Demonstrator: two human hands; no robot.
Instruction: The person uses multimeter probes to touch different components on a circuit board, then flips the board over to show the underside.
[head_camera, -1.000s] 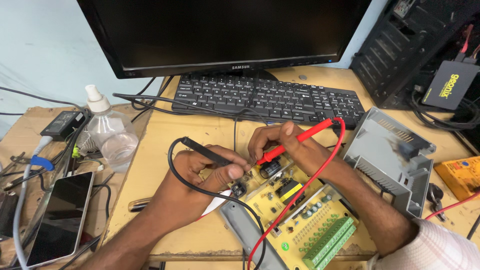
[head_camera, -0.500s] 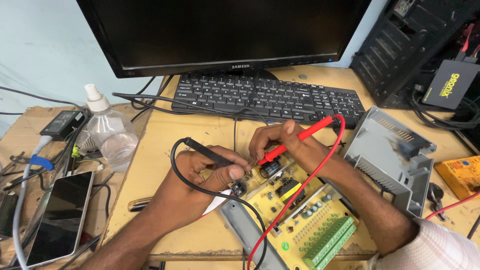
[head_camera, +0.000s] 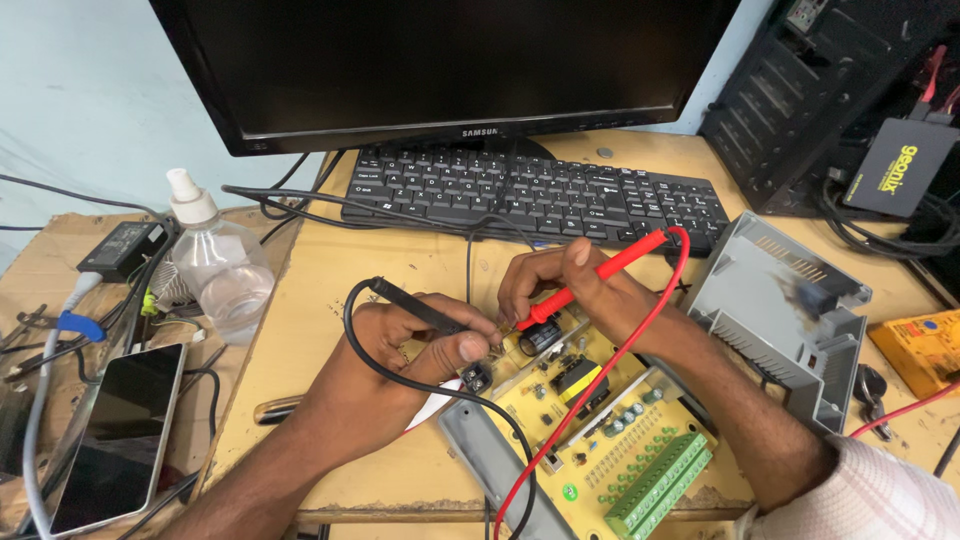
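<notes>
A yellow circuit board (head_camera: 610, 430) with green terminal blocks along its near edge lies on the wooden desk (head_camera: 320, 330), partly over a grey plastic cover piece (head_camera: 490, 460). My left hand (head_camera: 400, 355) holds a black test probe (head_camera: 415, 305) with its tip down at the board's far left corner. My right hand (head_camera: 570, 290) grips a red test probe (head_camera: 590, 280), its tip touching the board beside a black capacitor. The black and red leads loop toward me across the board.
A black keyboard (head_camera: 540, 195) and dark monitor (head_camera: 440, 60) stand behind. A grey plastic housing (head_camera: 780, 310) and a yellow meter (head_camera: 920, 350) lie at the right. At the left are a spray bottle (head_camera: 215, 260), a phone (head_camera: 110, 430), a power adapter (head_camera: 120, 248) and cables.
Both hands stay on the board with the probes; they shifted only slightly.
</notes>
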